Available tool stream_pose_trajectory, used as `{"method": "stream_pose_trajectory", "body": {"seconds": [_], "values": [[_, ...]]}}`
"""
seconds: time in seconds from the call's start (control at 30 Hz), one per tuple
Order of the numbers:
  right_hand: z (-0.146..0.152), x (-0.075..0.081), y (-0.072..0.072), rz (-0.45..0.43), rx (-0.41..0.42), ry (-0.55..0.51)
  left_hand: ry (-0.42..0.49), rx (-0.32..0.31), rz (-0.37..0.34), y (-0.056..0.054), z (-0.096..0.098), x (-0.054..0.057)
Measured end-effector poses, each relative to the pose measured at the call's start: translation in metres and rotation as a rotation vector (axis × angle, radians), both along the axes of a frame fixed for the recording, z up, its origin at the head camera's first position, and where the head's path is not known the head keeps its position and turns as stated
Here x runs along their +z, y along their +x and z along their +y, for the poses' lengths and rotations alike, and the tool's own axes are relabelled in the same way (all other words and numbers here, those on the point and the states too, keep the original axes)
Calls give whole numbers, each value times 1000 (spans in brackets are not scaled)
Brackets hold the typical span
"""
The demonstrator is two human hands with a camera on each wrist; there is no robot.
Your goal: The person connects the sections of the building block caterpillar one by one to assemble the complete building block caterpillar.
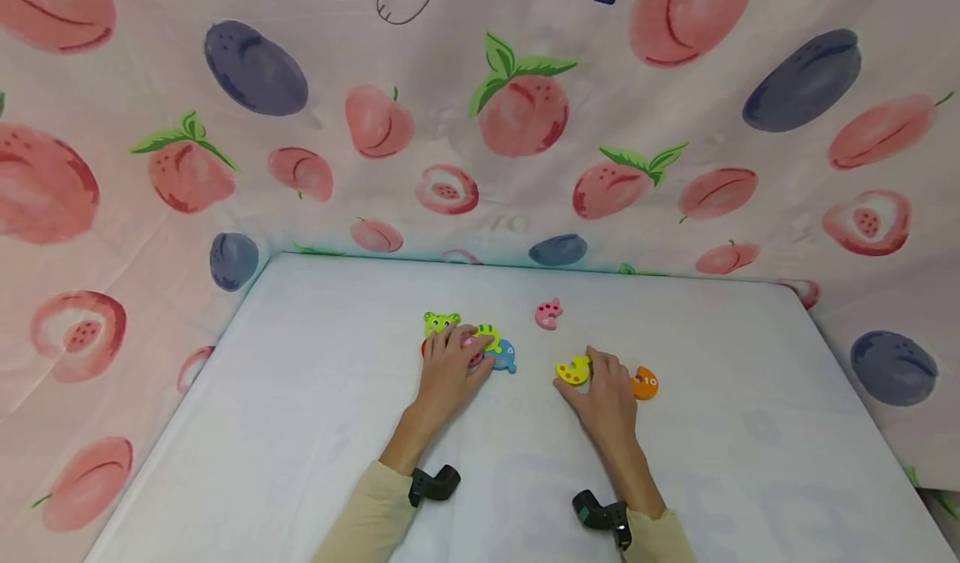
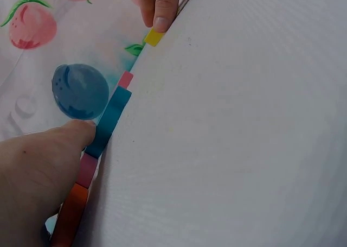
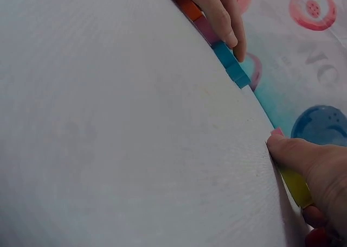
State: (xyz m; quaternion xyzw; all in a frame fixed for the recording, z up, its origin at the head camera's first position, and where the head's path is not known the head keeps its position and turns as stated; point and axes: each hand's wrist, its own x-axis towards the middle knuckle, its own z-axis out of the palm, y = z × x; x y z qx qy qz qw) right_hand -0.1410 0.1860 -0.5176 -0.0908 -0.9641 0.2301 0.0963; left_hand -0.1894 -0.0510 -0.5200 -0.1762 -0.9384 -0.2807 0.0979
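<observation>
My left hand [image 1: 447, 371] rests over a cluster of small painted pieces. Around its fingers show a green animal-face piece [image 1: 441, 322], a green-striped piece [image 1: 489, 335] and a blue piece [image 1: 502, 357]. In the left wrist view the thumb touches the side of the blue piece, with a pink piece [image 2: 87, 171] and an orange-red piece [image 2: 69, 217] beside it. My right hand [image 1: 606, 396] pinches a yellow curved piece with spots [image 1: 574, 371] between thumb and fingers. Just right of that hand lies an orange piece marked 10 [image 1: 645, 384], partly covered.
A pink spotted piece [image 1: 548, 314] lies apart, farther back on the white table [image 1: 337, 480]. Fruit-printed cloth [image 1: 450, 87] hangs behind the table and along its sides. Each wrist wears a black camera, one left [image 1: 435, 485] and one right [image 1: 602, 515].
</observation>
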Motion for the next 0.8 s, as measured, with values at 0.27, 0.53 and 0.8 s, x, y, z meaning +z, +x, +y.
{"method": "stream_pose_trajectory", "body": {"seconds": [0.27, 0.53, 0.8], "values": [[-1, 3, 2, -5, 42, -28, -7, 2, 29, 1, 0, -1], [-25, 10, 5, -23, 177, -255, -12, 1, 6, 1, 1, 1], [-54, 10, -2, -6, 149, -347, -12, 3, 19, 1, 1, 2]]}}
